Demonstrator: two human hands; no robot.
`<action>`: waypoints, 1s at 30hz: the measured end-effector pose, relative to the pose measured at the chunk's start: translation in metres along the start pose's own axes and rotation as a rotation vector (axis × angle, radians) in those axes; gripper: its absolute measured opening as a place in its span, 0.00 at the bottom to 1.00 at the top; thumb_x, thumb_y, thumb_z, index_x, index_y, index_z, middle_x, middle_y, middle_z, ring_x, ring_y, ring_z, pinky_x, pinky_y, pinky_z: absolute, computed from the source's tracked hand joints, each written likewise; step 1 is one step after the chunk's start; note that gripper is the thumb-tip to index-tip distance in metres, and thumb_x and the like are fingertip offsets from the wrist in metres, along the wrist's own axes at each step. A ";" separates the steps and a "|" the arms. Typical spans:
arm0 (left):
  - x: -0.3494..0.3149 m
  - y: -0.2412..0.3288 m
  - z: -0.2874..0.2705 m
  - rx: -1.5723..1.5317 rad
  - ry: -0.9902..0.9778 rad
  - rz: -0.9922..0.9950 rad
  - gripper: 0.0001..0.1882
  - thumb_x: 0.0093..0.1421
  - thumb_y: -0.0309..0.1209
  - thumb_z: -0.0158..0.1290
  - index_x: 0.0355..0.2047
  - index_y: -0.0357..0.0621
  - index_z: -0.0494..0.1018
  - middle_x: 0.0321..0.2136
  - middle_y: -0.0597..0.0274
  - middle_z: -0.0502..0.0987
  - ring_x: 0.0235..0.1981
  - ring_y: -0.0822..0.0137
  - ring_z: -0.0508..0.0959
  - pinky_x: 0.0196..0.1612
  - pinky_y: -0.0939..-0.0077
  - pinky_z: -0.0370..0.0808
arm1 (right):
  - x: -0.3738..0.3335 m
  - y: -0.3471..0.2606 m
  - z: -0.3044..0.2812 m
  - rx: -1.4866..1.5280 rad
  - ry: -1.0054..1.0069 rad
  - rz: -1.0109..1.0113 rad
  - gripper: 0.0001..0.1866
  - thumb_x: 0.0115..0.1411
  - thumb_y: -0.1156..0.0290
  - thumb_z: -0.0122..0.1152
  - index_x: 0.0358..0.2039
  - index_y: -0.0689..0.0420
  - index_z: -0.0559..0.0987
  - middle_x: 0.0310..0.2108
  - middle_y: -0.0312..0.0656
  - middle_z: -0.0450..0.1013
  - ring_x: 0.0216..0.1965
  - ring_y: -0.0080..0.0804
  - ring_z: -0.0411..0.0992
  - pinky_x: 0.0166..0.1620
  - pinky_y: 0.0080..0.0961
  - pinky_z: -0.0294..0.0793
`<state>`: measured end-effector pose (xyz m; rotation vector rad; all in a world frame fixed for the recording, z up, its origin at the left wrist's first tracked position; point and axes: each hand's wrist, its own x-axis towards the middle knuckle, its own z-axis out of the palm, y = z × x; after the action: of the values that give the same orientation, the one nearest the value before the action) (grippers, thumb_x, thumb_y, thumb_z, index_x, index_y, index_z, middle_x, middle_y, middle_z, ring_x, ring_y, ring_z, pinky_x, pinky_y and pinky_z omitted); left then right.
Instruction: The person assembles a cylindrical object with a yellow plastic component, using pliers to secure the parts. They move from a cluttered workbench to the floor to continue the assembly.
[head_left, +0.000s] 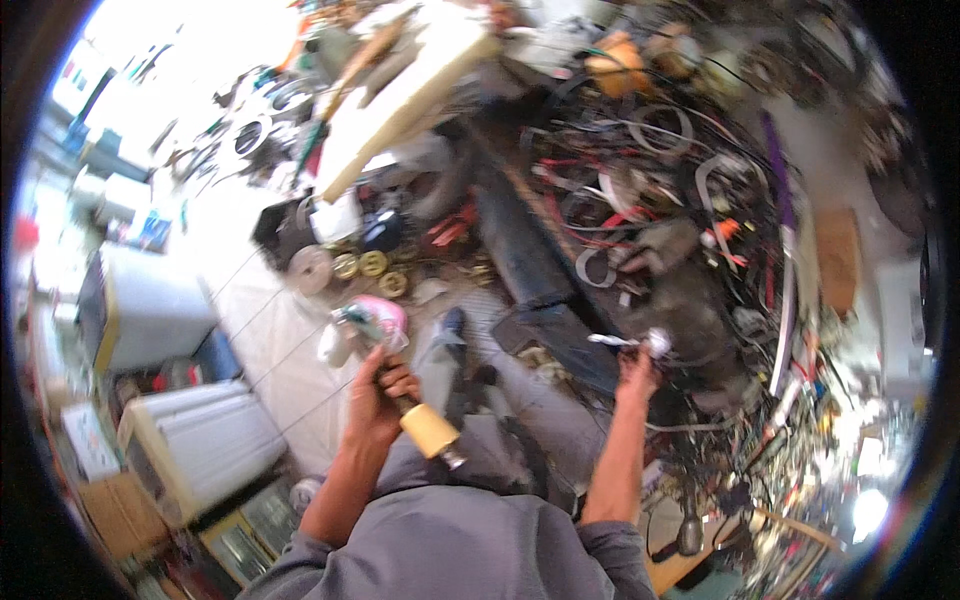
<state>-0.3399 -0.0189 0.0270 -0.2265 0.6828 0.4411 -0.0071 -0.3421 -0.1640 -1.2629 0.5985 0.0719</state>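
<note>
My left hand (378, 395) is closed around a rod-like tool with a yellow cylindrical part (428, 430) and a short metal tip pointing toward me. The tool's far end, dark and greenish, lies over a pink-and-white round object (380, 318); whether they touch I cannot tell. To the right, my right hand (637, 373) is closed on a shiny whitish piece (657, 343), blurred, with a twisted white strip (605, 341) sticking out to its left. This hand is over the near side of a heap of tangled cables (640, 190).
A long dark trough-like piece (530, 240) runs between my feet and the cables. Several brass-coloured rings (373, 263) lie ahead. Pale box-shaped appliances (205, 440) stand at left. A purple-and-white tube (785, 250) and a brown board (838, 260) are at right. Small scrap covers the near right.
</note>
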 end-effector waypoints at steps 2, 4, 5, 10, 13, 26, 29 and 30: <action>-0.007 -0.005 0.002 0.066 0.005 0.018 0.16 0.69 0.43 0.57 0.31 0.47 0.71 0.18 0.76 0.63 0.19 0.77 0.62 0.30 0.79 0.69 | -0.012 -0.019 0.001 -0.117 -0.163 0.100 0.10 0.64 0.66 0.70 0.38 0.57 0.79 0.29 0.40 0.79 0.30 0.31 0.79 0.33 0.30 0.80; -0.007 -0.002 -0.008 0.114 -0.091 0.009 0.14 0.69 0.43 0.57 0.32 0.48 0.71 0.19 0.75 0.63 0.20 0.77 0.63 0.34 0.76 0.71 | -0.030 -0.019 0.001 -0.350 -0.365 0.114 0.10 0.65 0.67 0.68 0.36 0.60 0.79 0.29 0.41 0.79 0.29 0.31 0.79 0.31 0.30 0.79; -0.009 -0.004 -0.008 0.155 -0.106 0.031 0.14 0.69 0.43 0.57 0.32 0.48 0.71 0.19 0.75 0.63 0.21 0.76 0.64 0.35 0.74 0.71 | -0.041 -0.020 0.004 -0.473 -0.492 0.119 0.10 0.65 0.67 0.68 0.35 0.61 0.80 0.29 0.41 0.79 0.28 0.31 0.79 0.31 0.30 0.79; -0.022 -0.013 -0.002 0.299 -0.173 0.149 0.13 0.69 0.41 0.56 0.31 0.50 0.70 0.19 0.73 0.62 0.23 0.73 0.67 0.40 0.69 0.72 | -0.147 -0.008 0.038 -0.592 -0.935 0.144 0.16 0.66 0.61 0.68 0.39 0.63 0.82 0.30 0.43 0.80 0.32 0.33 0.81 0.39 0.32 0.82; -0.028 -0.014 -0.004 0.351 -0.169 0.238 0.12 0.68 0.41 0.57 0.33 0.51 0.69 0.20 0.71 0.64 0.24 0.70 0.69 0.42 0.65 0.74 | -0.220 -0.025 0.070 -0.549 -1.153 0.272 0.19 0.68 0.58 0.66 0.45 0.65 0.81 0.34 0.45 0.81 0.36 0.35 0.82 0.44 0.34 0.82; -0.075 0.072 -0.025 0.056 -0.273 0.428 0.13 0.73 0.44 0.51 0.39 0.48 0.69 0.25 0.69 0.66 0.27 0.71 0.70 0.44 0.64 0.75 | -0.389 -0.030 0.090 -0.830 -1.500 0.175 0.30 0.56 0.69 0.77 0.56 0.65 0.75 0.42 0.43 0.82 0.43 0.28 0.79 0.48 0.27 0.79; -0.101 0.097 -0.045 -0.034 -0.195 0.467 0.12 0.73 0.41 0.51 0.42 0.46 0.69 0.29 0.65 0.70 0.31 0.67 0.74 0.46 0.61 0.76 | -0.442 -0.019 0.095 -0.802 -1.503 -0.308 0.31 0.52 0.70 0.79 0.54 0.63 0.76 0.42 0.46 0.82 0.41 0.32 0.81 0.49 0.30 0.80; -0.111 0.104 -0.051 -0.025 -0.139 0.501 0.12 0.73 0.41 0.51 0.43 0.46 0.69 0.30 0.63 0.71 0.32 0.66 0.75 0.47 0.60 0.76 | -0.460 -0.017 0.099 -0.891 -1.482 -0.450 0.33 0.48 0.69 0.82 0.53 0.62 0.76 0.42 0.50 0.80 0.42 0.41 0.81 0.48 0.35 0.81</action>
<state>-0.4934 0.0203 0.0544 -0.0433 0.5938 0.9363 -0.3520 -0.1333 0.0793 -1.7253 -1.1157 0.8785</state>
